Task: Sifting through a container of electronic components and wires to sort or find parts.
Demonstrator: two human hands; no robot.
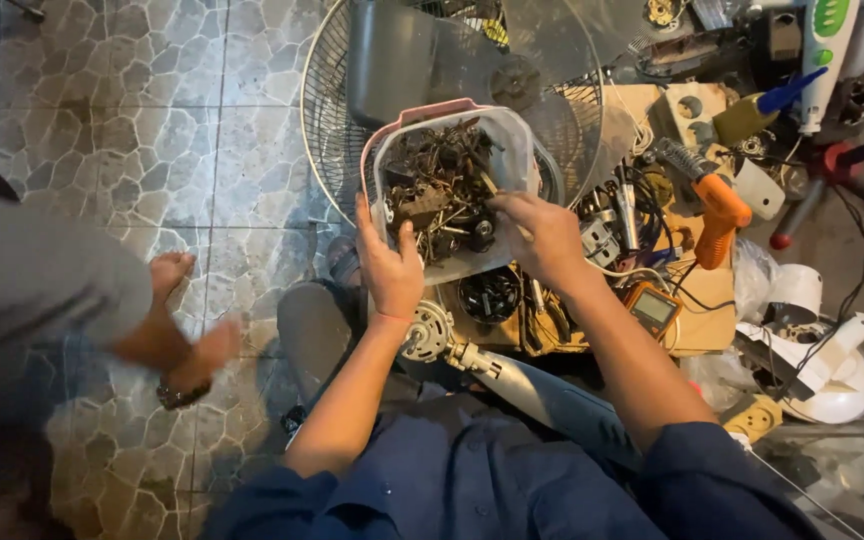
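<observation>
Left hand (pixel 389 268): grip closed on the near wall of the plastic tub (pixel 449 190), steadying it above the lap
Right hand (pixel 542 235): fingers curled over the rim; tilting the screws and scrap (pixel 439 195) into view
Around: fan guard (pixel 327 120) behind; orange drill (pixel 717 215) right

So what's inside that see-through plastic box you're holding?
The clear box holds a dark tangle of small metal bits, screws and round parts. The right hand digs in, the left hand grips the side. Whatever lies underneath stays hidden.
</observation>
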